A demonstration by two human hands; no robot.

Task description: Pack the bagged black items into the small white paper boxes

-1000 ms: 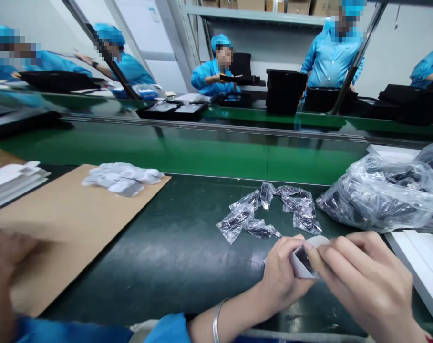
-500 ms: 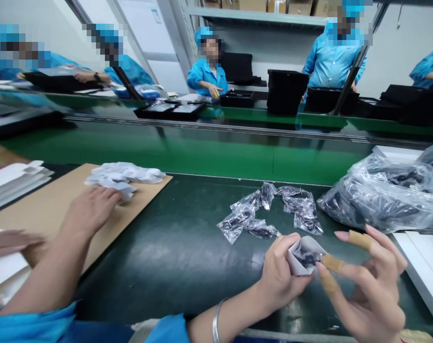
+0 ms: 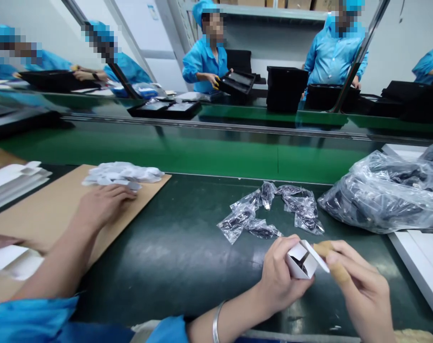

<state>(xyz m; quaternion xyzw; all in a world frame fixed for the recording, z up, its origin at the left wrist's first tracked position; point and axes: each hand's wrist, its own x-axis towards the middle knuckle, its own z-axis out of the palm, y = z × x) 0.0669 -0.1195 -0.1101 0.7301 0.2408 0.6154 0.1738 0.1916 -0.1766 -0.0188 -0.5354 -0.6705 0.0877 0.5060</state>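
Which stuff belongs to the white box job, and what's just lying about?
Likely job things:
white box, in left hand
flap, in right hand
small bagged pieces
big plastic bag

Seemingly just about:
tall black thing
high cartons

Remotely, I count one hand-held white box (image 3: 309,265) at 4 o'clock; at least six small bags (image 3: 300,206), also 4; at least one large bag (image 3: 381,197) at 3; one cardboard sheet (image 3: 52,214) at 8.
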